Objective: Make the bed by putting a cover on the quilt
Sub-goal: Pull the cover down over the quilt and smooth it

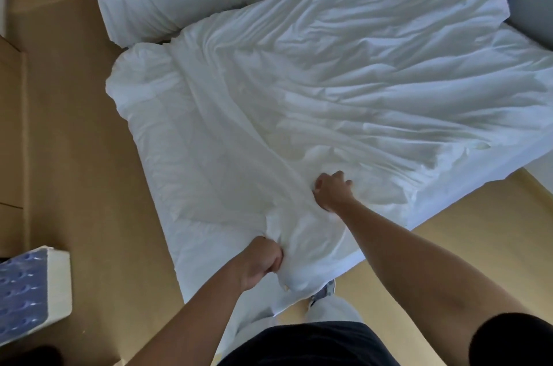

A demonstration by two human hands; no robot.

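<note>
Hands [264,261] [332,190] grip quilt [329,81] stretching away rightward.

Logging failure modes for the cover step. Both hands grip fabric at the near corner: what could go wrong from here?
1. Left hand and right hand grip close together, so a pull may bunch the creased quilt rather than spread it.
2. The near corner hangs toward the floor; more could slide down.

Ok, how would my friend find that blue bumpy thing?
Start at the big white quilt spread out in the middle. Go left over the tan floor to the bottom left corner, where a thick block pokes in. It alone has a blue top covered in rows of little dimples, with a plain white side.
</note>
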